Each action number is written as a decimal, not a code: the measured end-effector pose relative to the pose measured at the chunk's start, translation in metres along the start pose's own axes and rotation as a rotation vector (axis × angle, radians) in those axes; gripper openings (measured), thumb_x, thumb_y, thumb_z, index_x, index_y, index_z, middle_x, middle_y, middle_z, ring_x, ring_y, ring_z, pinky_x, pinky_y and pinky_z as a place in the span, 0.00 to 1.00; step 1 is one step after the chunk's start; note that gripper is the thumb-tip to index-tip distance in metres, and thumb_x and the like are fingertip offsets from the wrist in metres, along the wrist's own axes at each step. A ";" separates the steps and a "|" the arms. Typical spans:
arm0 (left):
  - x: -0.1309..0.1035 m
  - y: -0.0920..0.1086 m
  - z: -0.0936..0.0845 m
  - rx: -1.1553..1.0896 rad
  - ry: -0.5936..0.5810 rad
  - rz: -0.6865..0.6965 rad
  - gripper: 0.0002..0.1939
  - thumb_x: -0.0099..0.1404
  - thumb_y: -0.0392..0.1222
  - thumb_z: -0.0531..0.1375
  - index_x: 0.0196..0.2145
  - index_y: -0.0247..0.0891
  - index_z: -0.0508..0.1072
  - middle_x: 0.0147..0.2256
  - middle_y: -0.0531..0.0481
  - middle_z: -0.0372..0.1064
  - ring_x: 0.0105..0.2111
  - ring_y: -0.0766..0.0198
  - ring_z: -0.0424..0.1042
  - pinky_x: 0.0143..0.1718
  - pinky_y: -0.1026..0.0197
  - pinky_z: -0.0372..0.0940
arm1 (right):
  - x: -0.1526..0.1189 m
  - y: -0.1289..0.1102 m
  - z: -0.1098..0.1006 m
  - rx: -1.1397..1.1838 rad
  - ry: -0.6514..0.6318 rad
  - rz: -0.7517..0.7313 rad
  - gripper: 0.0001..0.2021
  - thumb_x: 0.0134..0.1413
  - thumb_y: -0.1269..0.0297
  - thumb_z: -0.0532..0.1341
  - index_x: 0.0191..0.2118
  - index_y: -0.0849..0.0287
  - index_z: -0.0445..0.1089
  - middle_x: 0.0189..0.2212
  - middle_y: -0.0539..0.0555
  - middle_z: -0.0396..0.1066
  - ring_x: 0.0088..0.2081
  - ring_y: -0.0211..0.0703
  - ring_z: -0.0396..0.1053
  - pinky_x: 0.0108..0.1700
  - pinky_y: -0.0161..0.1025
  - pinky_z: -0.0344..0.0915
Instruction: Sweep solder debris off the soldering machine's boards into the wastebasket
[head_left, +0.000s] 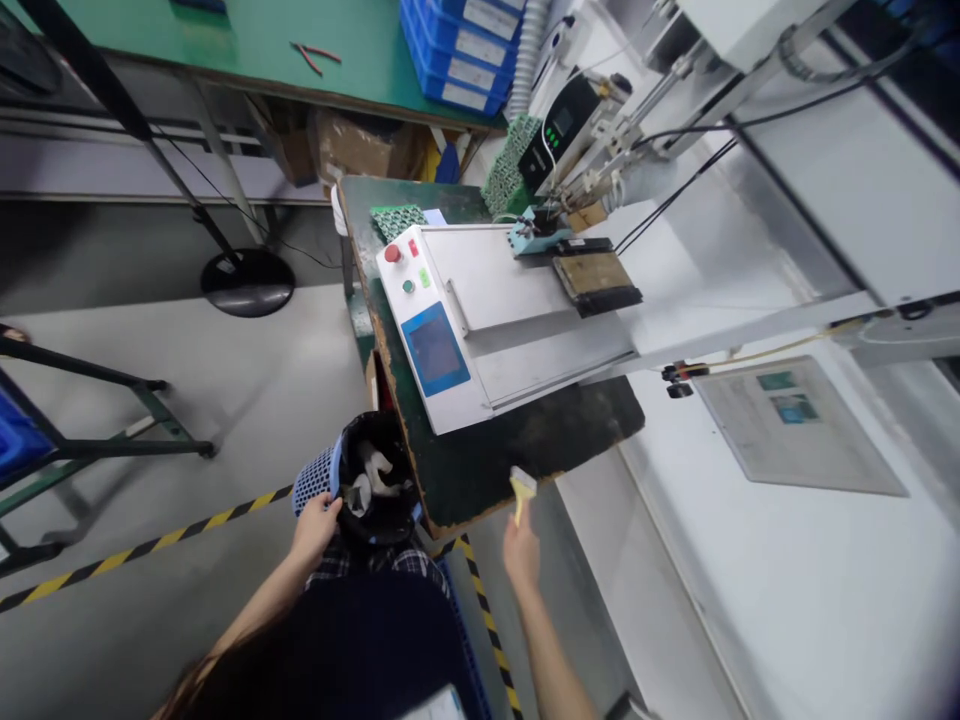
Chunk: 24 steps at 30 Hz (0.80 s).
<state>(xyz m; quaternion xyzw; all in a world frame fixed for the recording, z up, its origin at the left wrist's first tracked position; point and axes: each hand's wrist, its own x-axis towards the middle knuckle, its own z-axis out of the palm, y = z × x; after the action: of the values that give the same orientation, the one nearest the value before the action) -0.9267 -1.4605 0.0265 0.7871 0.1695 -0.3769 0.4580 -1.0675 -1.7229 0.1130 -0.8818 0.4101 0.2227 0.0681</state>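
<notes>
My left hand point(315, 522) grips the rim of a blue plastic waste basket point(313, 480) lined with a black bag; white scraps lie inside it. The basket sits low, right against the near left edge of a dark green worktable point(517, 445). My right hand point(521, 550) holds a small yellow-handled brush point(521, 490), its pale bristles resting at the table's near edge. On the table stands a white machine point(480, 300) with a red button, green buttons and a blue touch screen.
A brown fixture plate point(596, 280) and a soldering head point(570, 190) sit at the machine's far end. Green circuit boards point(397, 220) and blue bins point(457, 50) lie beyond. Yellow-black floor tape point(150, 545), a metal rack point(75, 430) at left, a lamp base point(247, 282).
</notes>
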 end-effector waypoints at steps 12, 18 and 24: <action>-0.019 -0.009 -0.036 0.231 0.014 0.122 0.16 0.56 0.50 0.49 0.32 0.34 0.67 0.35 0.43 0.66 0.35 0.57 0.67 0.33 0.61 0.64 | -0.063 -0.053 0.044 0.471 -0.143 -0.410 0.25 0.61 0.63 0.42 0.64 0.59 0.43 0.39 0.58 0.70 0.37 0.43 0.69 0.35 0.33 0.59; -0.054 -0.013 -0.037 0.377 -0.021 0.099 0.16 0.54 0.49 0.48 0.32 0.34 0.66 0.38 0.41 0.63 0.41 0.53 0.64 0.41 0.55 0.63 | -0.041 0.047 0.050 0.185 -0.129 0.078 0.26 0.62 0.62 0.39 0.64 0.63 0.40 0.29 0.58 0.71 0.30 0.49 0.69 0.28 0.37 0.57; -0.088 -0.031 -0.019 0.165 0.058 -0.062 0.19 0.53 0.53 0.50 0.34 0.34 0.65 0.40 0.40 0.61 0.40 0.53 0.65 0.33 0.58 0.67 | -0.106 0.043 0.083 0.210 -0.367 -0.302 0.26 0.62 0.68 0.40 0.64 0.65 0.39 0.32 0.59 0.70 0.33 0.44 0.69 0.30 0.34 0.58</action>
<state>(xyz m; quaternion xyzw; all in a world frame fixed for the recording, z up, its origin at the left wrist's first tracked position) -0.9958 -1.4213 0.0794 0.8272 0.1751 -0.3807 0.3745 -1.1873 -1.6521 0.0897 -0.8660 0.2754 0.3224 0.2650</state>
